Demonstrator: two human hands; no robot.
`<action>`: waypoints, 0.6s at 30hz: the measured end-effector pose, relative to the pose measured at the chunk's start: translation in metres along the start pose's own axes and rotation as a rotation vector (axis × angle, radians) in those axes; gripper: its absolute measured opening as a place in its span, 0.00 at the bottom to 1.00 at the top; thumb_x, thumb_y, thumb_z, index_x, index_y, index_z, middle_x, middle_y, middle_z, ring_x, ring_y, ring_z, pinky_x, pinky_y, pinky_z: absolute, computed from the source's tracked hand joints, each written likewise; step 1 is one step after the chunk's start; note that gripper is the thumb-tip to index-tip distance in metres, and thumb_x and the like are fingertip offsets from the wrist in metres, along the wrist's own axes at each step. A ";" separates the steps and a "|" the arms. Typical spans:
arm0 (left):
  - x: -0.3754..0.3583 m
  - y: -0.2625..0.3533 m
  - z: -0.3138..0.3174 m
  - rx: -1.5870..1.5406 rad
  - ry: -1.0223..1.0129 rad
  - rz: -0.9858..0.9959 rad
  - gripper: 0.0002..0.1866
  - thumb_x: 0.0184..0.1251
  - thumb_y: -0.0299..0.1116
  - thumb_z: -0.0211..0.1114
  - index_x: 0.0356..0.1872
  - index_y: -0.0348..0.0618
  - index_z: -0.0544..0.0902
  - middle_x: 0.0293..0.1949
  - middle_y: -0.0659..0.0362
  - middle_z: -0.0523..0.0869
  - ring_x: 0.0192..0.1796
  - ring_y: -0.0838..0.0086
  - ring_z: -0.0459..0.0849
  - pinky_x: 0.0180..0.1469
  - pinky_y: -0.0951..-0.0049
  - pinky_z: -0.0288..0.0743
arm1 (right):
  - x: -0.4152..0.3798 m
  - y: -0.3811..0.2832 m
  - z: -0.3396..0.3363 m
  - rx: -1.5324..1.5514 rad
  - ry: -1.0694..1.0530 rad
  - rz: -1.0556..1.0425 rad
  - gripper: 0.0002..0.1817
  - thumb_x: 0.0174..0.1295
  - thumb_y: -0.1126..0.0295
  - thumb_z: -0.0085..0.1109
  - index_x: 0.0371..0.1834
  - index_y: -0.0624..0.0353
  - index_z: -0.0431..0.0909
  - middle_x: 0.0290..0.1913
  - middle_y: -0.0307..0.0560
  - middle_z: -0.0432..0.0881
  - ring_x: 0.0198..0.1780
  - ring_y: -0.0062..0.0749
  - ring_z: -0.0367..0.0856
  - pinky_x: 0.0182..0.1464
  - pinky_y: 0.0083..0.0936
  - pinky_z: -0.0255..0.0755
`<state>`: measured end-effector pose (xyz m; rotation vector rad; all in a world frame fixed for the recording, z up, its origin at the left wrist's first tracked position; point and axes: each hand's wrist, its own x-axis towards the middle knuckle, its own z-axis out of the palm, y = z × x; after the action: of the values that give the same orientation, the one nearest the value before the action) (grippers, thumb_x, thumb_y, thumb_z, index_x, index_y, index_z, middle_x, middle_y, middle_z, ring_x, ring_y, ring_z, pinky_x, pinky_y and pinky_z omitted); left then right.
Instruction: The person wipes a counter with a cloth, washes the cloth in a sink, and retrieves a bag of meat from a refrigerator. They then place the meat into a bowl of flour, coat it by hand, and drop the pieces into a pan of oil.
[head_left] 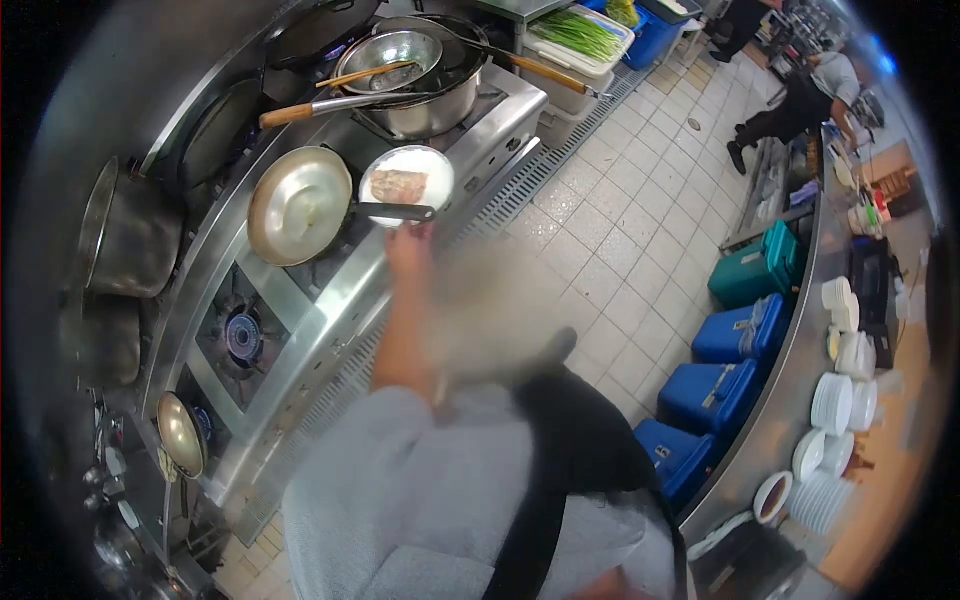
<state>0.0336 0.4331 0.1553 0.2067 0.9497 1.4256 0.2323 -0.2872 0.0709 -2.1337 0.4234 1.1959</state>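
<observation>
My left hand (410, 238) reaches over the front of the stove and grips the near rim of a white plate (440, 172). On the plate lies a pale pinkish-brown piece of meat or fish (399, 187) with white around it. The dark handle of a frying pan (300, 205) crosses over the plate's near part, close to my fingers. That pan sits on the stove with a thin shiny layer in its bottom. At the bottom edge, a blurred bit of my right hand (608, 586) shows; its fingers are out of frame.
A lit burner (242, 338) stands open near a small tilted pan (181, 435). Behind the plate are a large pot (430, 118) and a strainer (385, 60). Blue bins (708, 395) and stacked plates (832, 403) line the right counter. A person (800, 105) bends there farther back.
</observation>
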 end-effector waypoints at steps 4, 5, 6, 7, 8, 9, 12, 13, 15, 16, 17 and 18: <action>0.015 -0.006 0.011 -0.117 -0.001 0.173 0.11 0.63 0.19 0.55 0.45 0.41 0.69 0.42 0.53 0.80 0.41 0.63 0.82 0.43 0.62 0.81 | 0.060 -0.090 -0.054 -0.092 -0.010 -0.063 0.05 0.62 0.66 0.56 0.35 0.54 0.77 0.24 0.39 0.75 0.21 0.29 0.73 0.18 0.26 0.67; 0.017 -0.007 0.013 -0.090 0.049 0.193 0.15 0.63 0.20 0.56 0.49 0.43 0.67 0.43 0.54 0.79 0.43 0.65 0.81 0.44 0.63 0.79 | 0.079 -0.117 -0.068 -0.120 -0.013 -0.093 0.05 0.61 0.66 0.56 0.35 0.54 0.77 0.24 0.39 0.75 0.20 0.29 0.73 0.18 0.26 0.67; 0.021 -0.008 0.014 -0.070 0.102 0.213 0.19 0.63 0.22 0.56 0.54 0.44 0.65 0.45 0.56 0.78 0.45 0.66 0.80 0.45 0.65 0.77 | 0.096 -0.151 -0.082 -0.154 -0.016 -0.136 0.05 0.61 0.66 0.57 0.36 0.54 0.77 0.24 0.39 0.75 0.20 0.29 0.73 0.18 0.26 0.67; 0.022 -0.009 0.013 -0.074 0.074 0.241 0.17 0.62 0.21 0.57 0.51 0.45 0.68 0.44 0.58 0.79 0.44 0.68 0.81 0.41 0.68 0.77 | 0.113 -0.187 -0.095 -0.185 -0.023 -0.185 0.05 0.61 0.67 0.57 0.36 0.54 0.77 0.24 0.39 0.75 0.20 0.28 0.73 0.17 0.27 0.67; 0.023 -0.009 0.012 -0.080 0.100 0.254 0.17 0.62 0.21 0.57 0.51 0.45 0.68 0.44 0.58 0.79 0.44 0.68 0.81 0.41 0.68 0.77 | 0.132 -0.228 -0.108 -0.213 -0.028 -0.244 0.05 0.61 0.67 0.57 0.36 0.55 0.77 0.24 0.39 0.75 0.20 0.28 0.73 0.17 0.27 0.67; 0.021 -0.004 0.015 -0.091 0.094 0.265 0.16 0.62 0.21 0.56 0.51 0.45 0.70 0.45 0.58 0.79 0.45 0.68 0.81 0.40 0.69 0.77 | 0.150 -0.272 -0.115 -0.231 -0.038 -0.311 0.05 0.61 0.67 0.57 0.37 0.55 0.77 0.24 0.40 0.75 0.19 0.28 0.73 0.17 0.27 0.67; 0.024 0.003 0.020 -0.102 0.090 0.316 0.12 0.64 0.23 0.58 0.48 0.45 0.73 0.45 0.59 0.81 0.45 0.69 0.82 0.42 0.68 0.79 | 0.171 -0.418 -0.097 -0.037 -0.030 -0.413 0.09 0.61 0.68 0.58 0.42 0.57 0.75 0.23 0.40 0.74 0.18 0.27 0.72 0.16 0.26 0.66; 0.021 0.006 0.025 -0.059 0.192 0.309 0.11 0.64 0.24 0.59 0.46 0.45 0.74 0.43 0.59 0.82 0.43 0.69 0.83 0.41 0.69 0.80 | 0.185 -0.457 -0.093 -0.047 -0.062 -0.429 0.12 0.62 0.67 0.57 0.46 0.58 0.74 0.27 0.40 0.77 0.21 0.26 0.73 0.19 0.25 0.67; 0.027 0.005 0.022 -0.071 0.238 0.349 0.10 0.64 0.28 0.62 0.45 0.45 0.75 0.43 0.59 0.83 0.45 0.68 0.84 0.44 0.68 0.80 | 0.167 -0.529 -0.062 -0.052 -0.090 -0.497 0.14 0.61 0.67 0.57 0.49 0.57 0.73 0.28 0.37 0.75 0.25 0.25 0.75 0.22 0.19 0.65; 0.034 0.002 0.016 -0.076 0.248 0.356 0.10 0.64 0.28 0.62 0.45 0.45 0.75 0.43 0.59 0.83 0.45 0.68 0.84 0.44 0.68 0.80 | 0.165 -0.552 -0.046 -0.063 -0.097 -0.501 0.14 0.61 0.67 0.57 0.49 0.57 0.73 0.28 0.37 0.75 0.25 0.25 0.75 0.22 0.19 0.65; 0.040 0.000 0.010 -0.071 0.227 0.397 0.10 0.64 0.28 0.62 0.46 0.44 0.75 0.43 0.58 0.83 0.46 0.67 0.83 0.45 0.66 0.80 | 0.164 -0.571 -0.032 -0.096 -0.127 -0.537 0.16 0.62 0.67 0.57 0.52 0.57 0.73 0.31 0.38 0.76 0.28 0.26 0.76 0.25 0.20 0.67; 0.046 -0.002 0.003 -0.065 0.207 0.436 0.11 0.65 0.28 0.62 0.46 0.43 0.74 0.44 0.57 0.83 0.47 0.65 0.83 0.46 0.64 0.81 | 0.162 -0.582 -0.018 -0.130 -0.155 -0.570 0.18 0.62 0.66 0.57 0.55 0.57 0.72 0.33 0.38 0.78 0.31 0.26 0.77 0.28 0.22 0.69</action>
<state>0.0310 0.4745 0.1359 0.2307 1.0671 1.9044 0.6553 0.1358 0.1614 -2.0456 -0.3245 1.0549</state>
